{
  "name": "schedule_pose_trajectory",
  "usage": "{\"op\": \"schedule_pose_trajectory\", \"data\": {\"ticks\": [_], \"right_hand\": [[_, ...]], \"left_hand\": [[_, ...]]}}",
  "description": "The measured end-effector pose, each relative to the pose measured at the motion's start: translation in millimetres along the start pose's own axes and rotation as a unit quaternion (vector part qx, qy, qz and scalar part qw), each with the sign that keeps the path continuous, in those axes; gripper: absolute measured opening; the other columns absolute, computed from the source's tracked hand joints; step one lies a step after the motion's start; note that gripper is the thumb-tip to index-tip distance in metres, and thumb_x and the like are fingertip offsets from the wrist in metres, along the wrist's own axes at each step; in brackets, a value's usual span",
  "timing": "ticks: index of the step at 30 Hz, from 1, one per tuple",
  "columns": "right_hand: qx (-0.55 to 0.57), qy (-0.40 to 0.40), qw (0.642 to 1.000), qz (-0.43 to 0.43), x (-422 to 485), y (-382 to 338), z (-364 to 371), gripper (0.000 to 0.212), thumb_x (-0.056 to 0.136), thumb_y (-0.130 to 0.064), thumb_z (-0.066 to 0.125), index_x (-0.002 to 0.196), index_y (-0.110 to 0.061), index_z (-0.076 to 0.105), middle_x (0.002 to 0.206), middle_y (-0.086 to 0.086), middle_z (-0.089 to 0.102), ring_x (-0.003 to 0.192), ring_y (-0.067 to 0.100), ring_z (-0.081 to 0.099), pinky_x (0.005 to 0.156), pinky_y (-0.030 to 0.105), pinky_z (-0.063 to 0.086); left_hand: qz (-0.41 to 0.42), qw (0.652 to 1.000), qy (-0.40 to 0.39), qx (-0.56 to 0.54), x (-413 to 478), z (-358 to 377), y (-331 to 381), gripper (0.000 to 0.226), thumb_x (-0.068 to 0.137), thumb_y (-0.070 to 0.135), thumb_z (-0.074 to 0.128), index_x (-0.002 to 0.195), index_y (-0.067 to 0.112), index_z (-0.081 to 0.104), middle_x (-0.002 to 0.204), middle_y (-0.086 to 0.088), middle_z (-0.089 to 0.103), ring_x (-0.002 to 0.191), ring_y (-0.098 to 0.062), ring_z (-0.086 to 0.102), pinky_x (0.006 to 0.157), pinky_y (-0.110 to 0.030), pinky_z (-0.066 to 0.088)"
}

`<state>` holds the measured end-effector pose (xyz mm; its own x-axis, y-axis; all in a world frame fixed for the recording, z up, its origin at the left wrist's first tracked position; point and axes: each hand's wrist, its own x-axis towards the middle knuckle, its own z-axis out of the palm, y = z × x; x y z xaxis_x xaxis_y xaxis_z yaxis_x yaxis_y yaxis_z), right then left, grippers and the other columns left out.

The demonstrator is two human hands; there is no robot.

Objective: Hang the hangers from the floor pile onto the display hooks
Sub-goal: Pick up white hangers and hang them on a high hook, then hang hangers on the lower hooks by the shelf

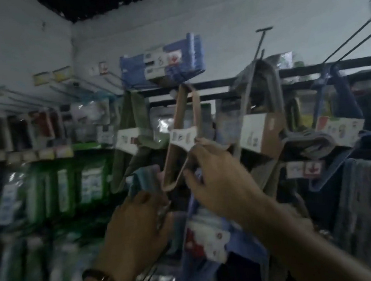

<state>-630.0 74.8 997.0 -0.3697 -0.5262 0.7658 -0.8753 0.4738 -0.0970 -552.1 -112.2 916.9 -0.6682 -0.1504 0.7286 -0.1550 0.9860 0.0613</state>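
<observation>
Head view: right hand [217, 178] pinches beige hanger pack [174, 161]; left hand [137, 216] curled, hold unclear.

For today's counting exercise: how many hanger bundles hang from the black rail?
4: a green bundle at left, a beige bundle in the right hand, a grey bundle, a blue bundle far right. The left hand holds a teal bundle lower down; others may be hidden.

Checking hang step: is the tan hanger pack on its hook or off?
Looks on: tan hanger pack top meets the rail, right hand grips its lower end. Blur hides the seat.
</observation>
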Motion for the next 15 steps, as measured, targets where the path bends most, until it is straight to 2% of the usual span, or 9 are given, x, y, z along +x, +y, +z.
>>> {"op": "schedule_pose_trajectory", "data": {"ticks": [3,7,11,13,15], "right_hand": [[0.017,-0.091,0.996,-0.003,-30,-66,84,0.039,0.103,-0.048,0.049,0.135,-0.026,0.047,0.126,0.001,0.055,0.1,0.024,0.061,0.081,0.046,0.058],[0.078,-0.21,0.975,-0.007,-86,-167,188,0.032,0.105,-0.046,0.048,0.129,-0.025,0.05,0.12,0.003,0.054,0.085,0.02,0.059,0.074,0.042,0.057],[0.13,-0.345,0.929,-0.026,-153,-266,280,0.038,0.104,-0.045,0.05,0.134,-0.022,0.052,0.124,0.005,0.058,0.1,0.027,0.062,0.081,0.042,0.057],[0.143,-0.403,0.903,-0.038,-182,-298,316,0.033,0.105,-0.045,0.05,0.129,-0.023,0.053,0.115,0.003,0.059,0.093,0.025,0.06,0.079,0.046,0.058],[0.149,-0.461,0.872,-0.061,-216,-338,361,0.029,0.103,-0.044,0.054,0.123,-0.023,0.054,0.106,0.003,0.06,0.087,0.026,0.059,0.075,0.045,0.058]], "left_hand": [[-0.073,0.995,-0.067,0.012,-92,-7,-71,0.029,0.087,0.057,0.055,0.105,0.036,0.065,0.093,0.008,0.068,0.084,-0.023,0.07,0.07,-0.038,0.057],[-0.191,0.962,-0.192,0.029,-226,-22,-156,0.027,0.093,0.056,0.045,0.102,0.036,0.061,0.096,0.008,0.067,0.089,-0.019,0.069,0.074,-0.035,0.058],[-0.302,0.92,-0.249,0.026,-367,-27,-222,0.052,0.083,0.06,0.032,0.1,0.027,0.068,0.1,0.003,0.073,0.095,-0.025,0.072,0.076,-0.038,0.06],[-0.337,0.902,-0.271,0.023,-419,-29,-239,0.047,0.087,0.058,0.034,0.103,0.028,0.066,0.102,0.003,0.071,0.096,-0.026,0.07,0.078,-0.039,0.058],[-0.394,0.872,-0.288,0.02,-478,-37,-258,0.031,0.094,0.05,0.045,0.105,0.03,0.067,0.104,0.004,0.07,0.097,-0.025,0.07,0.08,-0.038,0.058]]}}
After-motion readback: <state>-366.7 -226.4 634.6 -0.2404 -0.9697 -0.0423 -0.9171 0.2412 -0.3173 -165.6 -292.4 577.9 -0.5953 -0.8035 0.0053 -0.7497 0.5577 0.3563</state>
